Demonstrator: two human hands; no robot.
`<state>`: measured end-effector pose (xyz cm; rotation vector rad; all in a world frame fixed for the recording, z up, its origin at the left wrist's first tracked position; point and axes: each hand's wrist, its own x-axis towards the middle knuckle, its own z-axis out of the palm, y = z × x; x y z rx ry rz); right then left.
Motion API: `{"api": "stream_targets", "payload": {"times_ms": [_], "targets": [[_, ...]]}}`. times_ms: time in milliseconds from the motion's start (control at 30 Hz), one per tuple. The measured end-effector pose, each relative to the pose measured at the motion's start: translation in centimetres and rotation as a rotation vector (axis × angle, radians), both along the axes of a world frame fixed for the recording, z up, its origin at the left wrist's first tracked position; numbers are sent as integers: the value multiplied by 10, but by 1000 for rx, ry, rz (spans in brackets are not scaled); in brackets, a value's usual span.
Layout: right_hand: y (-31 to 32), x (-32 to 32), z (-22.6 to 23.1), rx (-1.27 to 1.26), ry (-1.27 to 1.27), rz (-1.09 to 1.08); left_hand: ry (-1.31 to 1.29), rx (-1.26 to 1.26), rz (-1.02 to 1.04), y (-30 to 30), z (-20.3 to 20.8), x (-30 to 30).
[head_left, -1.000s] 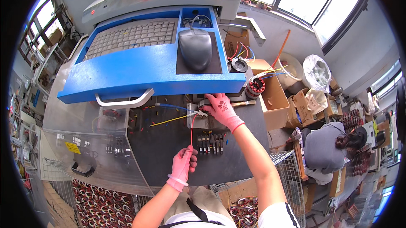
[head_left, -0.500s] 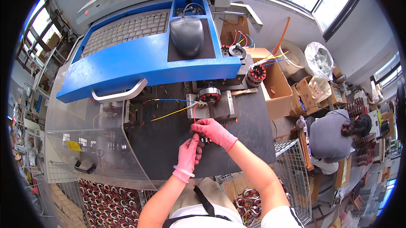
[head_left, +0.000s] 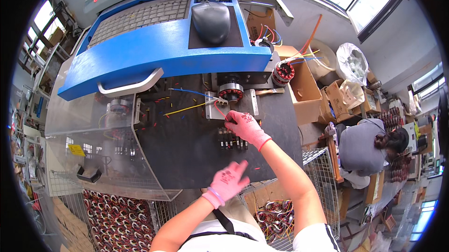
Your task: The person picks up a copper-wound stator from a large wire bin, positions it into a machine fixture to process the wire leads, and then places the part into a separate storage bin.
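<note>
A round motor stator (head_left: pixel 231 94) with red windings sits on a metal fixture (head_left: pixel 255 107) at the middle of the dark bench. From it a blue wire (head_left: pixel 189 91) and a yellow wire (head_left: pixel 187 109) run out to the left, and a short red wire (head_left: pixel 219 109) bends toward me. My right hand (head_left: pixel 247 128), in a pink glove, pinches the end of that red wire. Lower down, my gloved left hand (head_left: pixel 228 182) hovers over the bench's near edge, fingers apart and holding nothing. Small black blocks (head_left: pixel 232 142) lie in a row beside my right hand.
A blue keyboard drawer (head_left: pixel 154 65) with a mouse (head_left: pixel 211 21) overhangs the bench. Left stands a clear plastic cover (head_left: pixel 103 153). Another stator (head_left: pixel 283 73) with wires is at right, near a cardboard box (head_left: pixel 306 93). A seated person (head_left: pixel 362 149) works farther right. Wire baskets hold several stators below.
My hands have parted. The left hand has dropped toward me and opened, while the right has moved up and right, nearer the stator, keeping its pinch on the red wire. The view has shifted slightly.
</note>
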<state>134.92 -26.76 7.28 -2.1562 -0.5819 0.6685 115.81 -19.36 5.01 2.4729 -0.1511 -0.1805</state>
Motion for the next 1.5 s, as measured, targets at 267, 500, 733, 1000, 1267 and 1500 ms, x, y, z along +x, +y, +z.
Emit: {"api": "stream_targets", "payload": {"times_ms": [267, 500, 733, 1000, 1267, 1500], "targets": [[-10, 6, -17, -7, -273, 95, -120, 567, 32, 13, -38, 26], [-5, 2, -20, -62, -313, 120, -95, 710, -4, 8, -59, 26], [-10, -5, -19, 10, -304, 17, -213, -441, 508, 48, -6, 59], [30, 6, 12, 682, 928, 18, -318, -1454, 535, 87, 71, 105], [4, 1, 26, 211, 296, -44, -33, -272, 310, 29, 24, 13], [-5, -5, -6, 53, -162, 46, -69, 479, 149, 16, -39, 12]]}}
